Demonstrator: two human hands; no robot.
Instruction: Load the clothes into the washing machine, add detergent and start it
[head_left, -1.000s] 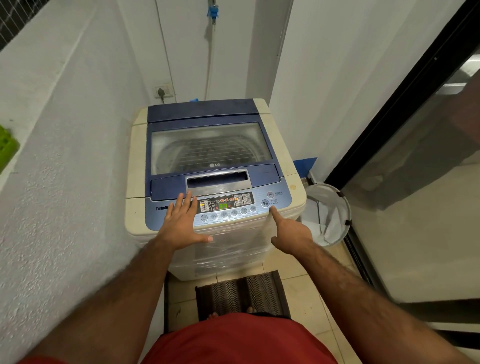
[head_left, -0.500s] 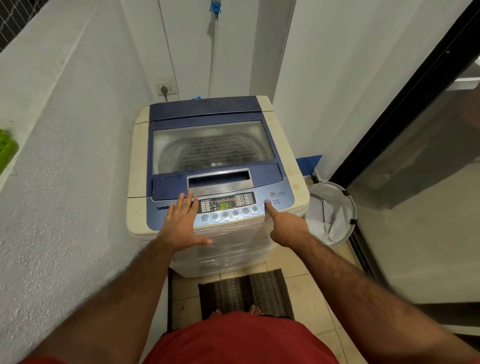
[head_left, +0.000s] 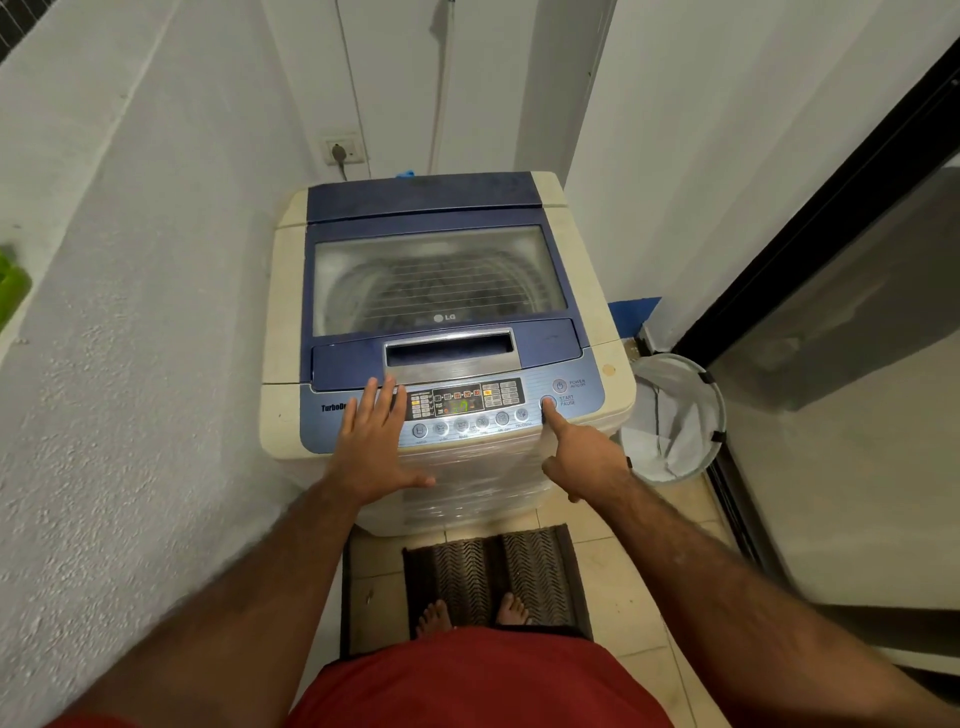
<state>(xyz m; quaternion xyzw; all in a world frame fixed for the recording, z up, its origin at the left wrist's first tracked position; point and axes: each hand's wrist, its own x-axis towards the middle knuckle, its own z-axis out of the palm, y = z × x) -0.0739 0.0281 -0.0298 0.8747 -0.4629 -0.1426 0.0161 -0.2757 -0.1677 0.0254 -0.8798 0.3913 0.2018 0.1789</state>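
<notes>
A top-loading washing machine (head_left: 291, 322) with a blue lid stands against the back wall. Its glass lid (head_left: 436, 275) is closed and the drum shows dimly through it. The control panel (head_left: 467, 402) along the front edge has a lit green display. My left hand (head_left: 371, 441) lies flat, fingers spread, on the left end of the panel. My right hand (head_left: 576, 452) is curled with the index finger stretched out, its tip on the round start/pause button (head_left: 546, 402). No clothes or detergent are visible outside the machine.
A white laundry basket (head_left: 675, 415) stands on the floor to the right of the machine. A dark sliding-door frame (head_left: 810, 208) runs along the right. A white wall closes the left side. A brown mat (head_left: 493, 571) lies under my bare feet. A wall socket (head_left: 343, 150) sits behind the machine.
My right index finger has slid up from just below the start/pause button onto it. The left hand has stayed flat on the panel. The view has shifted slightly.
</notes>
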